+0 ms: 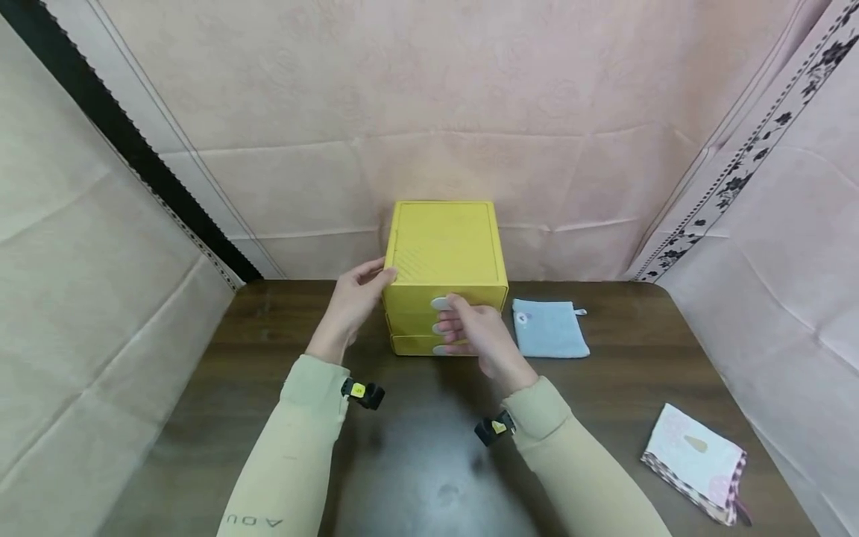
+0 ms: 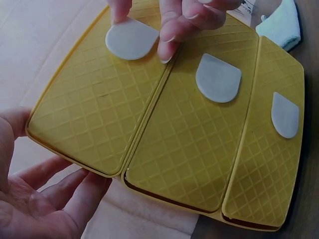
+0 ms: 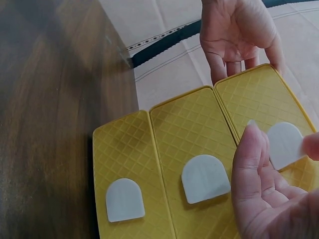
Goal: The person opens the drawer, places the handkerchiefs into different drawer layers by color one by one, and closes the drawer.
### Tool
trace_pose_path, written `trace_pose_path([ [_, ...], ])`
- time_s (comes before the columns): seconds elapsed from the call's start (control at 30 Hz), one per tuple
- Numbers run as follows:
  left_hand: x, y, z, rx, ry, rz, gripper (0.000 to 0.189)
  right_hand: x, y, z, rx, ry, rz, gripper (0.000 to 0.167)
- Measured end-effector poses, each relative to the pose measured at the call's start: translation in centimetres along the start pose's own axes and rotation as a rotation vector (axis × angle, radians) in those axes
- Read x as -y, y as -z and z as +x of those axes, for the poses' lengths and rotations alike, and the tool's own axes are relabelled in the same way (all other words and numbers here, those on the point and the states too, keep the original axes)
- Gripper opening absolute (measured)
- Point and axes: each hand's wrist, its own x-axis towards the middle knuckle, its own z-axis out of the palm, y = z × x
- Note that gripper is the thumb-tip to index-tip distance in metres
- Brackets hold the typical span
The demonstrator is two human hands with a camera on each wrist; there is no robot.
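Observation:
A yellow box with three stacked drawers (image 1: 446, 242) stands at the back of the table, its quilted fronts facing me. The left hand (image 1: 356, 302) rests on its left side, fingers against the wall and thumb at the upper front corner. My right hand (image 1: 486, 335) is in front of the top drawer (image 2: 94, 104). It pinches that drawer's white pull tab (image 2: 130, 40), thumb on the upper edge and fingertips at the lower edge. The middle tab (image 3: 205, 178) and bottom tab (image 3: 124, 200) are untouched. All three drawers look pushed in.
A light blue cloth pouch (image 1: 550, 330) lies just right of the box. A white folded cloth with a checked border (image 1: 696, 462) is near the right table edge. Pale fabric walls (image 1: 436, 82) enclose the brown table (image 1: 423, 455) at the back and sides.

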Motion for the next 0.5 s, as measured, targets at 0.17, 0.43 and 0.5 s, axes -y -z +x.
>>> trace_pose_path([
  [0.17,0.36,0.0,0.2,0.0,-0.004,-0.006,0.057,-0.11,0.0,0.32,-0.003,-0.009,-0.01,0.056],
  [0.43,0.27,-0.03,0.22,0.007,-0.003,-0.014,0.057,-0.09,0.15,0.2,-0.001,-0.024,-0.001,0.058],
  [0.5,0.29,-0.02,0.31,0.007,-0.004,-0.012,0.057,-0.19,0.25,0.21,0.002,-0.024,0.009,0.06],
])
